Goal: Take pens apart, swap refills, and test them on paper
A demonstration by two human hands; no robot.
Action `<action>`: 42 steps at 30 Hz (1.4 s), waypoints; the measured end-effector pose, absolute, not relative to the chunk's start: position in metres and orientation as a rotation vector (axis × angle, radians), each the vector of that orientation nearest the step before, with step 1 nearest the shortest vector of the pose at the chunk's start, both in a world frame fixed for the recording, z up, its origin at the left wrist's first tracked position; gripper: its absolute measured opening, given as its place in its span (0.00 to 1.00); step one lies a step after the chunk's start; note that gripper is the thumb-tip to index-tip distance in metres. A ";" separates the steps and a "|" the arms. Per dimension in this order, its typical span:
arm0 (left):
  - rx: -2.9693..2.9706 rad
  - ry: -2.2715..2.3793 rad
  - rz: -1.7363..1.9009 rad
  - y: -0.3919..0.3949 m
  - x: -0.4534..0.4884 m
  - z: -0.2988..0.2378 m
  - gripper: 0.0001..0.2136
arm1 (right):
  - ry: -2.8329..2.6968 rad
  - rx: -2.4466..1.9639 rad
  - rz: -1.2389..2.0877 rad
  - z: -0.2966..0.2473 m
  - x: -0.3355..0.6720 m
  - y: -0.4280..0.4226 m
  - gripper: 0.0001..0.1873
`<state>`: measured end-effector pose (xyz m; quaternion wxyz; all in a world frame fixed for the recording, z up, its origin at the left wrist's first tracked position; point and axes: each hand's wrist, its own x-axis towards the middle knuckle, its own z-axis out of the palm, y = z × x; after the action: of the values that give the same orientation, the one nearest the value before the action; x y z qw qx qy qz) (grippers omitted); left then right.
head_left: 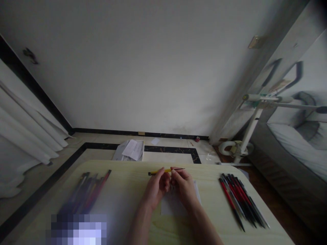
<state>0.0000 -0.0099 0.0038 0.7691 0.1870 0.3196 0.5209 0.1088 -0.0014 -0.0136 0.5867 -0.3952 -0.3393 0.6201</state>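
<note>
A slim yellow pen [167, 170] with dark ends is held level above the far middle of the table. Its left part is pinched between the fingers of my left hand [157, 185]. My right hand [184, 183] grips the same pen near its thin dark end, which points right. Both hands are close together, and their curled fingers hide part of the barrel. Beneath them a white sheet of paper [173, 206] lies on the pale wooden table [122, 190], partly covered by the hands and forearms.
Several red, black and silver pens [236, 194] lie in a bunch at the table's right. Another bunch of pens [93, 190], hazy, lies at the left. Beyond the table, papers sit in a box [133, 149] on the floor. White exercise equipment [250, 129] stands at right.
</note>
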 end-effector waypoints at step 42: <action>0.396 0.700 1.145 -0.008 -0.001 0.004 0.17 | -0.755 -0.847 1.513 -0.006 0.104 -0.003 0.10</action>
<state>-0.0008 -0.0081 0.0041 0.7650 0.1823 0.3222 0.5270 0.1037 -0.0034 -0.0059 0.5855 -0.3630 -0.3236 0.6486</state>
